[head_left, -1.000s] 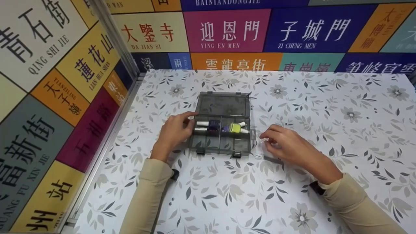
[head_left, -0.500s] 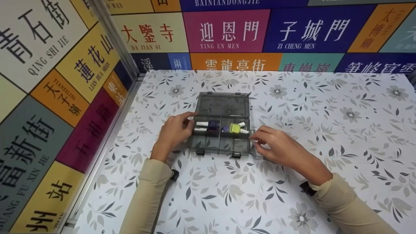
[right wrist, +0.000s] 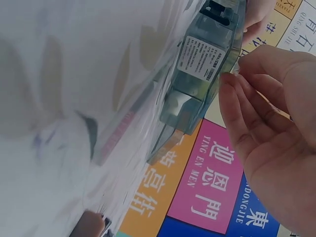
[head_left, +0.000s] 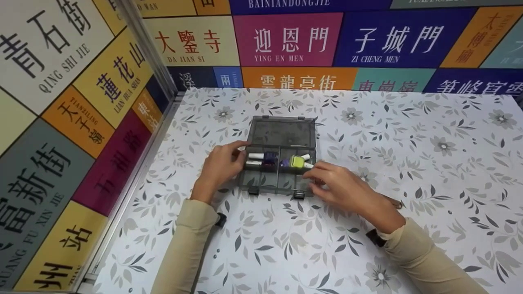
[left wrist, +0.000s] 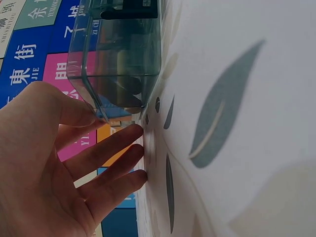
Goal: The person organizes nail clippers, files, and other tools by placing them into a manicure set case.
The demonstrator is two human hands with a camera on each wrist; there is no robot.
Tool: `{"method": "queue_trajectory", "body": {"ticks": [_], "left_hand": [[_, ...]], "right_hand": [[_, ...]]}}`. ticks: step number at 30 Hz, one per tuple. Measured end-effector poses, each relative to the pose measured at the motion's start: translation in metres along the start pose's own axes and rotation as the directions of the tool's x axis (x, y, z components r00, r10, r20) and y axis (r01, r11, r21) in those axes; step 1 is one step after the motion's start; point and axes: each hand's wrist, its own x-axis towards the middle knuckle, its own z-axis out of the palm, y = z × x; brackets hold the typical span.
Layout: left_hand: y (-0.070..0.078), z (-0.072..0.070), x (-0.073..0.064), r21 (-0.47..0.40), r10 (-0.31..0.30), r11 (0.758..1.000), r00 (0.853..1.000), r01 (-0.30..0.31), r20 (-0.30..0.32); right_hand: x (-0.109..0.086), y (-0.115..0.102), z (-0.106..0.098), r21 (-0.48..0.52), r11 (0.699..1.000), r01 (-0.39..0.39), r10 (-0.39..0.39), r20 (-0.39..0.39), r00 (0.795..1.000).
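A smoky see-through compartment box (head_left: 278,188) lies on the patterned tabletop with its lid raised back. Dark purple nail polish bottles (head_left: 269,157) with white caps fill an upper left compartment. A yellow-green nail polish bottle (head_left: 297,161) lies in the upper right one. My left hand (head_left: 219,167) rests at the box's left side, thumb and index finger touching its edge and the other fingers loosely stretched. My right hand (head_left: 341,185) is over the box's right edge. Its thumb and fingertips (right wrist: 228,80) come together around a small glinting clear bit, too small to identify.
A small brown item (head_left: 394,203) lies partly behind my right wrist; its kind is unclear. The white tabletop (head_left: 441,183) bears a grey leaf and flower pattern. Colourful walls with lettering (head_left: 286,38) border it at the back and left.
My right hand has moved left, from beside the box to over its right edge. The brown item now shows behind the wrist. My left hand has stayed at the box's left side.
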Motion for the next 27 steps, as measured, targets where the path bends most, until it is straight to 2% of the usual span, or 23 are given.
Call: {"method": "queue_trajectory", "body": {"ticks": [5,20,27], "left_hand": [[0.000,0.001,0.000,0.009,0.014,1.000,1.000,-0.014,-0.006],[-0.002,0.001,0.001,0.006,0.010,1.000,1.000,-0.010,-0.012],[0.000,0.001,0.001,0.016,-0.002,1.000,1.000,0.002,-0.010]], "right_hand": [[0.005,-0.005,0.001,-0.011,1.000,-0.004,0.004,0.005,1.000],[0.041,-0.026,0.022,0.061,0.990,0.128,-0.126,-0.039,0.991],[0.050,-0.032,0.033,0.062,0.991,0.118,-0.117,-0.030,0.993]]}}
